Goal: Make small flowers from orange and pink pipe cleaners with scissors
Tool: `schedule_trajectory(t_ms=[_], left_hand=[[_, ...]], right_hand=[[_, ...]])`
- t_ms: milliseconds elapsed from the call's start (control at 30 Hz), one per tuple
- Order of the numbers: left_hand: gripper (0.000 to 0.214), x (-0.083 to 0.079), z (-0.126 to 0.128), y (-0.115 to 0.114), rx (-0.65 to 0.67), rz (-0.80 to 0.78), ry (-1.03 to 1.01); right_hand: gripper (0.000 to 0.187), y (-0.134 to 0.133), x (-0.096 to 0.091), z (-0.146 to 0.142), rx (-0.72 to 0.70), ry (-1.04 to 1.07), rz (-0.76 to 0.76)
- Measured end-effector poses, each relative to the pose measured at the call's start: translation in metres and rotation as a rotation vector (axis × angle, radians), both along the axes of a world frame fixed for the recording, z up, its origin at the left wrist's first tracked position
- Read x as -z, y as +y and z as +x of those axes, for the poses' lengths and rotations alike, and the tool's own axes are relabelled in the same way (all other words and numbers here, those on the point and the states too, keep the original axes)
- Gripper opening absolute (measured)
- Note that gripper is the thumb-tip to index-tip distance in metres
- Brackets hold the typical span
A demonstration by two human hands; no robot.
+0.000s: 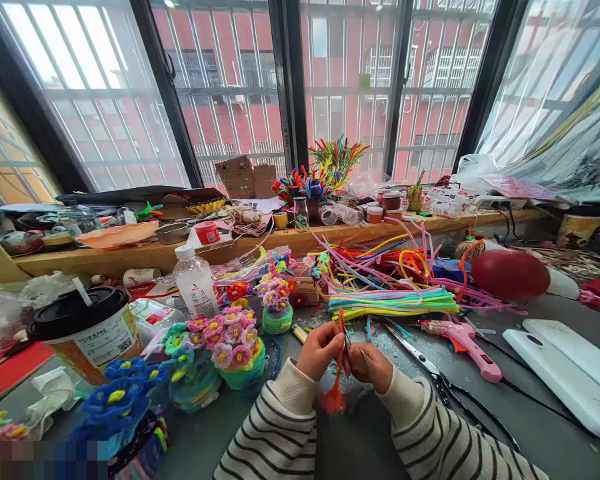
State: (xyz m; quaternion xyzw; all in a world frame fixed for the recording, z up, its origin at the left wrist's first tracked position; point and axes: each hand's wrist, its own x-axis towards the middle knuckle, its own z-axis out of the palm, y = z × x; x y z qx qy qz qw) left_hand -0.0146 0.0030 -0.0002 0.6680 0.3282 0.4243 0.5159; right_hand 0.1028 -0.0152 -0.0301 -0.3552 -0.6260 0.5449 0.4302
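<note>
Head view: both forearms, in striped sleeves, rise from the lower edge and slant inward, so that the two hands nearly meet above the grey surface (195, 437). The left grip (323, 351) is bent at the wrist, thumb and fingertips pinched on an orange pipe cleaner (341, 321), which stands up above the fingertips and runs down below them to a blurred orange looped end (334, 401). Just beside it, the right grip (373, 365) has its fingers curled inward, closed around a slim metal tool (348, 339) whose kind is hard to tell. Beyond both grips lies a bundle of pastel pipe cleaners (395, 303). To the right of the right grip are long-bladed scissors (425, 362) and, farther out, a pink glue gun (473, 350). Left of the left grip stands a pot of pink fuzzy flowers (233, 337).
</note>
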Motion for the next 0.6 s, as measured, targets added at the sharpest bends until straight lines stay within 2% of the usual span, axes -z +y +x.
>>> schedule_trajectory(t_ms=[200,300,433,600], left_hand=[[0.024,-0.0014,0.0,0.0003,-0.044,-0.022,-0.016],[0.023,0.0001,-0.0001,0.001,-0.049,-0.02,-0.001],[0.022,0.0024,0.0002,0.0014,0.007,-0.025,0.029],[0.022,0.001,0.0004,0.001,-0.019,-0.008,0.023]], right_hand=[[0.048,0.0009,0.0031,0.0014,0.082,-0.055,0.002],[0.05,0.0002,0.0033,-0.0009,0.043,0.016,-0.037],[0.057,-0.0004,0.0012,-0.0033,-0.052,0.122,-0.107],[0.052,-0.001,0.0002,-0.0023,-0.005,0.118,-0.102]])
